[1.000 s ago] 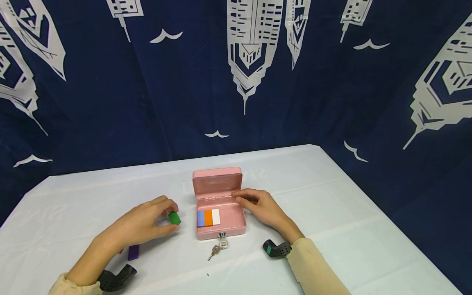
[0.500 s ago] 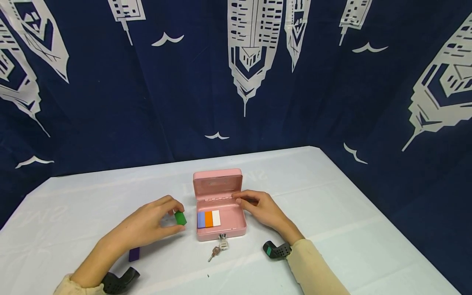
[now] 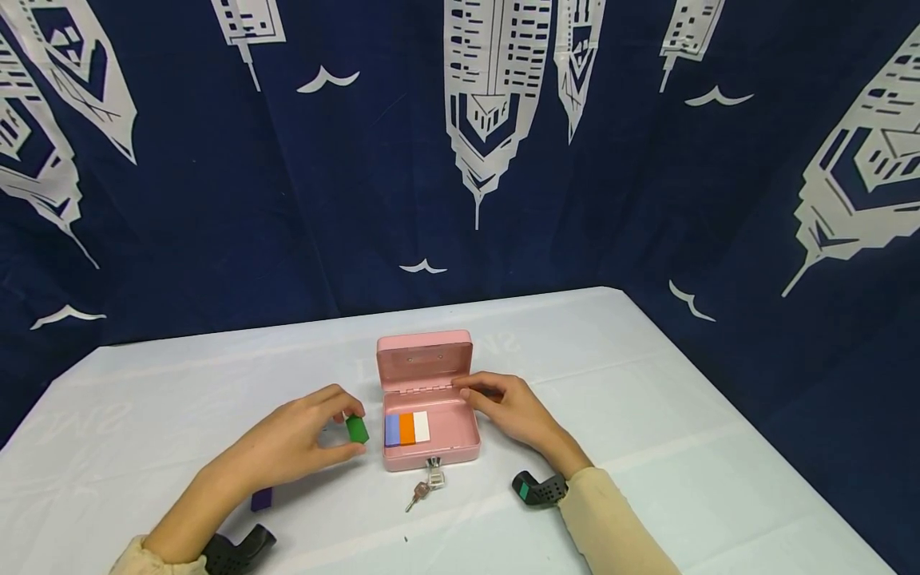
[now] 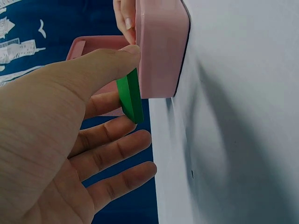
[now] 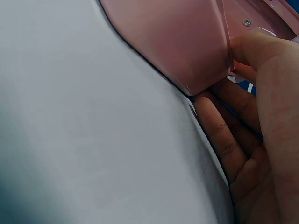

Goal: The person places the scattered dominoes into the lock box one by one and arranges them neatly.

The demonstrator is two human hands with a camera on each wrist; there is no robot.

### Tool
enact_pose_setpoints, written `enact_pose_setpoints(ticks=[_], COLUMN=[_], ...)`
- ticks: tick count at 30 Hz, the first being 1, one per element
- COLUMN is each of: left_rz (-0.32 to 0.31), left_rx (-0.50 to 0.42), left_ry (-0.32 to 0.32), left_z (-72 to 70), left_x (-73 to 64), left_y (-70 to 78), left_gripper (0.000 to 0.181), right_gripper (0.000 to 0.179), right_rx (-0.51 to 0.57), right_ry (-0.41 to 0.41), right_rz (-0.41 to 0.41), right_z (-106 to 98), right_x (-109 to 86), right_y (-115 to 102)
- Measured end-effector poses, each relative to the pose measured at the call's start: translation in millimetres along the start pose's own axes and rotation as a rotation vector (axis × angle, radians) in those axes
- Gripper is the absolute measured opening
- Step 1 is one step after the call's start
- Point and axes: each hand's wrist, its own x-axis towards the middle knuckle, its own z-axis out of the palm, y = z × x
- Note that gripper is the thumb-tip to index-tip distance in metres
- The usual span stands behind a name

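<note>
My left hand [image 3: 305, 438] pinches a green block [image 3: 357, 430] between thumb and fingertips, just left of an open pink cash box [image 3: 460, 455]. The left wrist view shows the green block [image 4: 130, 95] near the box's side, with the other fingers spread loosely. Inside the box, a blue block [image 3: 391, 430], an orange block [image 3: 406, 428] and a white block [image 3: 422, 426] lie side by side at the left. My right hand [image 3: 513, 407] holds the box's right rear corner, its thumb [image 5: 250, 46] at the rim and fingers behind the wall.
A key [image 3: 417, 493] hangs from the lock at the box's front. Left of it, a dark purple block [image 3: 262, 499] lies partly hidden by my left forearm. The white-covered table [image 3: 647, 431] meets a dark blue printed curtain [image 3: 345, 184] at the back.
My left hand has moved right with the green block, closer to the box. My right hand has stayed at the box's corner.
</note>
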Motion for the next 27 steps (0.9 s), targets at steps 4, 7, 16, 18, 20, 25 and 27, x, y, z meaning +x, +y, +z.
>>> enact_pose_setpoints(ticks=[4, 7, 16, 18, 20, 25, 27], left_rz=[0.007, 0.009, 0.000, -0.001, -0.001, 0.001, 0.009], left_rx=[0.003, 0.000, -0.017, -0.015, -0.014, -0.017, -0.020], left_ry=[0.000, -0.002, -0.028, -0.037, -0.043, -0.048, -0.047], left_z=[1.1, 1.6, 2.9, 3.8, 4.8, 7.6, 9.0], left_x=[-0.4, -0.6, 0.0, 0.2, 0.2, 0.3, 0.6], left_y=[0.1, 0.4, 2.7, 2.9, 2.9, 2.9, 3.1], left_gripper=[0.030, 0.030, 0.031, 0.032, 0.032, 0.032, 0.030], right_gripper=[0.026, 0.026, 0.026, 0.026, 0.026, 0.027, 0.027], right_rx=[0.003, 0.003, 0.006, 0.008, 0.009, 0.006, 0.005], right_ry=[-0.001, -0.002, -0.002, -0.003, -0.004, -0.004, -0.003], right_rz=[-0.001, -0.001, -0.001, -0.003, -0.004, -0.007, -0.006], right_z=[0.2, 0.2, 0.0, 0.0, 0.1, 0.3, 0.3], right_x=[-0.4, -0.5, -0.2, -0.1, -0.1, 0.1, 0.1], right_y=[0.2, 0.1, -0.6, -0.6, -0.6, -0.4, -0.1])
